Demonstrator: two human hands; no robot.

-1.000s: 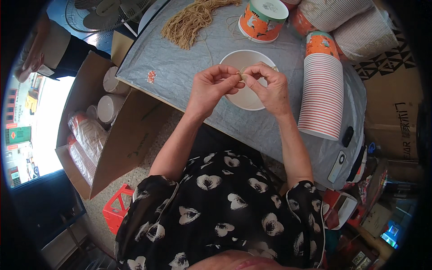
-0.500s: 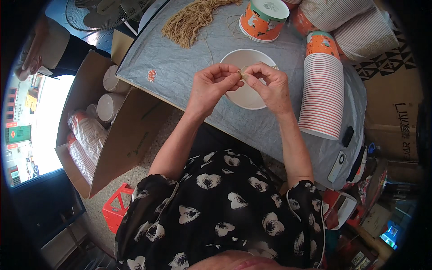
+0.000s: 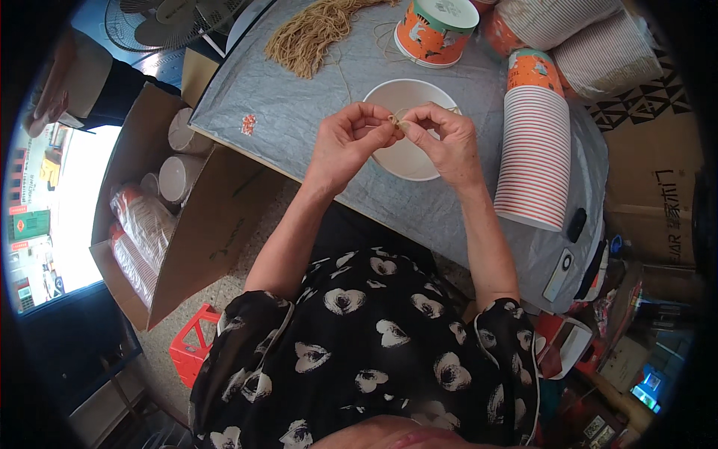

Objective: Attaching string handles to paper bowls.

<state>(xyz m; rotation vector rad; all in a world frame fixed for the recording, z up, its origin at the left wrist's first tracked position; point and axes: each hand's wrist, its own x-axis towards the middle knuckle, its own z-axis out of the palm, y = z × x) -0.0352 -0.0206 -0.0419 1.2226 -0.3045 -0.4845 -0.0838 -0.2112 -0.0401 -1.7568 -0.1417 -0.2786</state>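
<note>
My left hand (image 3: 345,146) and my right hand (image 3: 451,146) are close together, thumbs and index fingers pinched on a thin tan cord (image 3: 394,119). A small loop or knot of it shows between the fingertips. Under the hands is a white paper tub (image 3: 407,165), its mouth facing up and partly covered by my fingers. Farther off lies a bundle of tan cords (image 3: 310,37), with a loose strand trailing toward my left hand. Behind the white tub, an orange patterned tub (image 3: 434,39) with a green band sits bottom up.
A grey sheet (image 3: 277,135) covers the table. On the right lie a long stack of nested tubs (image 3: 532,161), plastic-wrapped stacks (image 3: 598,67), a black object (image 3: 576,224) and a phone (image 3: 559,275). To the left stand a carton (image 3: 202,224) of tubs, a fan (image 3: 168,19) and a red stool (image 3: 193,346).
My fingertips have shifted slightly, and a small loop of cord now shows between them. The whole scene sits slightly farther left in view.
</note>
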